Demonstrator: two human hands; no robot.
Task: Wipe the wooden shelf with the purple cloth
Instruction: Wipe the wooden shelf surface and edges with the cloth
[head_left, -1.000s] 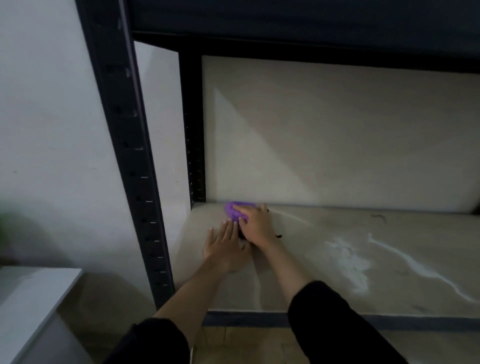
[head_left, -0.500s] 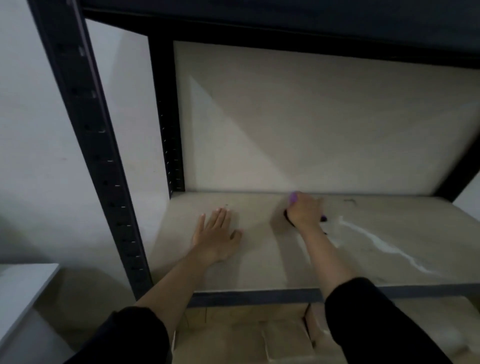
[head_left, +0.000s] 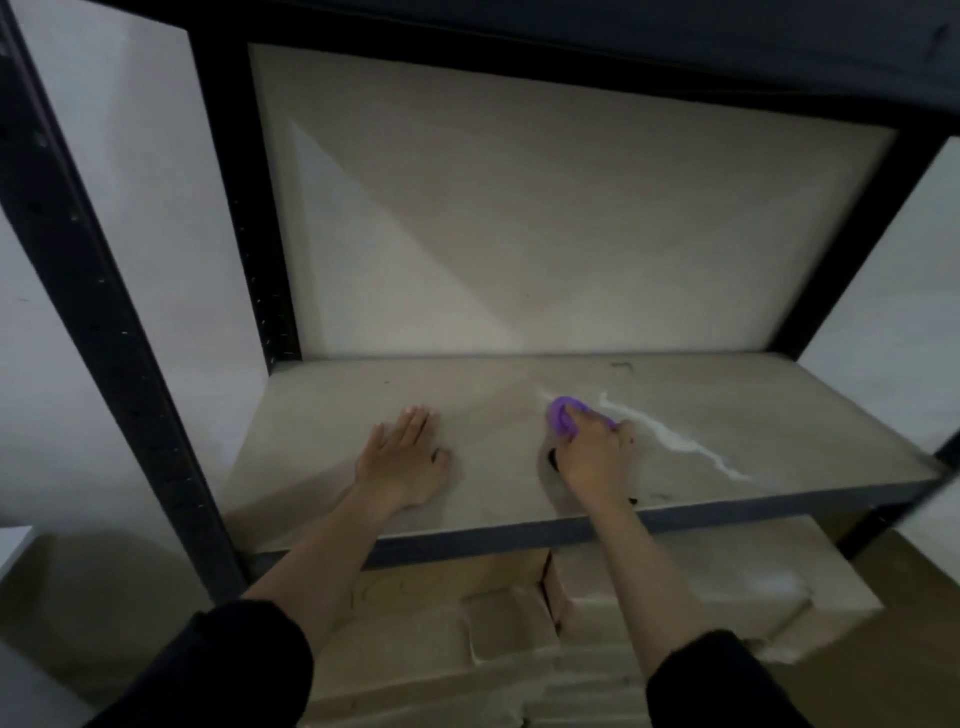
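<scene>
Purple cloth (head_left: 561, 419), bunched, clamped in right grip (head_left: 595, 453); left grip (head_left: 402, 462) flat on wooden shelf (head_left: 769, 415).

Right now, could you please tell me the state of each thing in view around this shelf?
purple cloth: bunched, pressed on the shelf at the streak's left end.
right hand: grips the cloth.
left hand: flat on the shelf, fingers straight, holding nothing.
wooden shelf: right half not yet wiped.
white streak: uncleared.
cardboard boxes: below the shelf, untouched.
</scene>
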